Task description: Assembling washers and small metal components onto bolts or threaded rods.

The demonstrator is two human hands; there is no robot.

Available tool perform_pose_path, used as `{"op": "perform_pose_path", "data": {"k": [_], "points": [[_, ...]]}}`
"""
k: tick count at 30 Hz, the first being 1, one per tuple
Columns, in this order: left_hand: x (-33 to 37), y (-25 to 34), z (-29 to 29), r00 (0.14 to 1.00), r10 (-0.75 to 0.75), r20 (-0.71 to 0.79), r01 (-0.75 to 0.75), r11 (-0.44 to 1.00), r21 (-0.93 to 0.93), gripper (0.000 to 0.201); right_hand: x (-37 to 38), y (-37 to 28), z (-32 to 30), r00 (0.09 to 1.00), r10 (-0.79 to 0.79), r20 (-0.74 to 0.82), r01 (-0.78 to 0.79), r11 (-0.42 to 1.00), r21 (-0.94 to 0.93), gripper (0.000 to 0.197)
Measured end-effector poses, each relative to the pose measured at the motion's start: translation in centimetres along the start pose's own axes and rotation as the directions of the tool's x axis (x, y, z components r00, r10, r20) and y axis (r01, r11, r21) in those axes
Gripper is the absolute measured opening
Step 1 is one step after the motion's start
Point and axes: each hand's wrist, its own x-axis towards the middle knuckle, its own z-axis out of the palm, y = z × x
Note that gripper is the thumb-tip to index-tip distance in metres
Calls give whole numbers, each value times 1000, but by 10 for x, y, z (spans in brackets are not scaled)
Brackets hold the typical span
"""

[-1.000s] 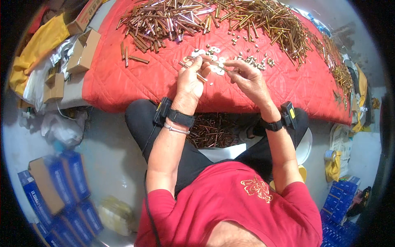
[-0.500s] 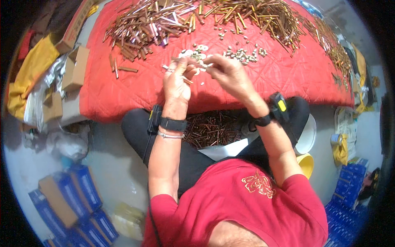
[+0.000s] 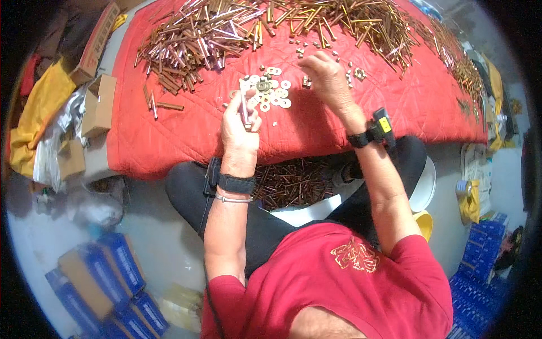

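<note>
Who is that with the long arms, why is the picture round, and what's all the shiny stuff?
There's no robot here, just a person using their own left hand and right hand. The camera is worn on the person's head and looks down. Its very wide lens makes straight edges bend.

In front is a red quilted cover. On it lie big piles of shiny tubes, flat pale rings and little metal bits.

The left hand has a thin tube in its grip. The right hand is by the little metal bits, but I can't tell whether it holds any.
</note>
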Motion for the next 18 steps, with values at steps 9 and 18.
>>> {"op": "perform_pose_path", "data": {"k": [9,18], "points": [[-6,-3,9,998,-65,19,64,996,65,28,3,22,13,958,3,287,104,928,-359,11],[-27,-7,34,985,-34,167,-38,912,408,28,-12,-37,-14,898,323,299,-440,622,648,13]]}}
